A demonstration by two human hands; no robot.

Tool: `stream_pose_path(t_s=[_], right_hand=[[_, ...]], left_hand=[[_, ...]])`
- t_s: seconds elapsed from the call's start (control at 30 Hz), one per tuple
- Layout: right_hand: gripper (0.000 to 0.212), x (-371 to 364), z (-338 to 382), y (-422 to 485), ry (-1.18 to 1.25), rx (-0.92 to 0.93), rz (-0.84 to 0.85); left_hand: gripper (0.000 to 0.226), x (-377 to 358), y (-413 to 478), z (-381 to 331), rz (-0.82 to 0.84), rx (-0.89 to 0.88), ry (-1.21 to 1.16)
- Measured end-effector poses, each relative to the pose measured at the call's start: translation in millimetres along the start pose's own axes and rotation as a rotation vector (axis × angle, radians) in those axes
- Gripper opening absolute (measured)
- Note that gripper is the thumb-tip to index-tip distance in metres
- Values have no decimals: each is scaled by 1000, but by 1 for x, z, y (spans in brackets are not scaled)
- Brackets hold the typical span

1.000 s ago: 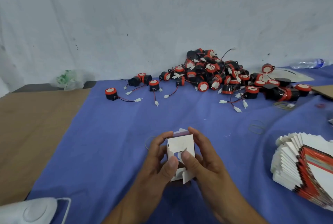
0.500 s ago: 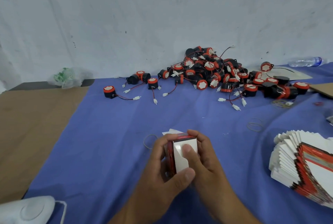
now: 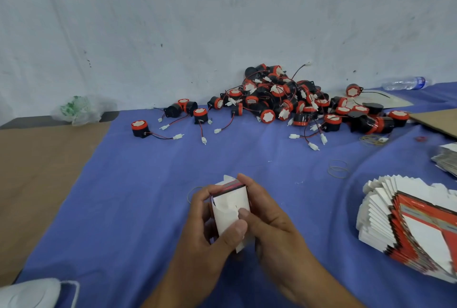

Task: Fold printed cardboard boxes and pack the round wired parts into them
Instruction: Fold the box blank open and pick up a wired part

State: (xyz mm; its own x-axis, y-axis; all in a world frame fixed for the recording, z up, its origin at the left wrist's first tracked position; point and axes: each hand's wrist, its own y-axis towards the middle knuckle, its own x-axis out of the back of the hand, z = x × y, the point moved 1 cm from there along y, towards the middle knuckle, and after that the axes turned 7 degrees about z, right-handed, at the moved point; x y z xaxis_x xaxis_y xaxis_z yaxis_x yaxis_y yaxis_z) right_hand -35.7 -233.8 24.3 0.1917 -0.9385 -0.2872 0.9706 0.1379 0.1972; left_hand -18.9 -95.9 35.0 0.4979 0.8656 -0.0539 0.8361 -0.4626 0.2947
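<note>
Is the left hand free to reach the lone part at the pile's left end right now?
Probably not yet: the left hand grips the box together with the right hand. Only bare cloth lies between it and the lone part, though.

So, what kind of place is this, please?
Likely a small hand-packing workbench: a heap of round wired parts, a stack of flat printed boxes, and one half-folded box held over the cloth.

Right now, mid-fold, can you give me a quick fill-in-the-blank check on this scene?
1. The left hand and right hand together grip one small white ____.
2. The pile of round wired parts lies against the ____.
3. The stack of flat boxes sits on the person's ____ side.
Missing words: box; wall; right.
</note>
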Motion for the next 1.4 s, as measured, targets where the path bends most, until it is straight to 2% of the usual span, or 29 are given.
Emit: stream_pose_path(t_s=[0.13, 0.47, 0.6, 0.7, 0.83, 0.9, 0.97, 1.07, 1.13, 1.17, 1.23, 1.27, 1.33, 1.4], right_hand=[[47, 0, 6, -3, -141, 29, -45], [49, 3, 15, -6, -181, 79, -10], [38, 2, 11, -4, -131, 129, 5], [28, 9, 13, -3, -118, 103, 21], [30, 24, 38, -9, -529, 65, 182], [32, 25, 46, -13, -575, 9, 284], [31, 18, 49, -14, -548, 22, 261], [21, 9, 49, -10, -406, 73, 69], [17, 2, 47, -8, -316, 67, 1], [17, 0, 44, -7, -251, 61, -37], [38, -6, 34, -6, -97, 20, -138], [51, -9, 29, -5, -43, -11, -169], [58, -14, 21, -6, -42, -40, -165], [50, -16, 21, -10, -148, -35, -112]], left_hand=[[49, 0, -1, -1, -4, 20, -54], [57, 3, -1, -6, 43, 90, -74], [56, 5, -1, -9, 57, 65, -61], [60, 7, -1, -12, 128, 78, -2], [76, 21, 0, -27, 347, 198, 100], [72, 24, 0, -33, 407, 183, 140], [68, 23, 2, -37, 327, 111, 191], [76, 18, 3, -41, 287, 65, 172], [62, 14, 1, -42, 256, 28, 241], [57, 15, 1, -39, 142, -9, 348], [46, 15, 1, -33, -112, -55, 432], [43, 12, 2, -32, -163, -37, 379], [40, 8, 4, -27, -177, 10, 272], [29, 10, 4, -27, -160, 18, 218]])
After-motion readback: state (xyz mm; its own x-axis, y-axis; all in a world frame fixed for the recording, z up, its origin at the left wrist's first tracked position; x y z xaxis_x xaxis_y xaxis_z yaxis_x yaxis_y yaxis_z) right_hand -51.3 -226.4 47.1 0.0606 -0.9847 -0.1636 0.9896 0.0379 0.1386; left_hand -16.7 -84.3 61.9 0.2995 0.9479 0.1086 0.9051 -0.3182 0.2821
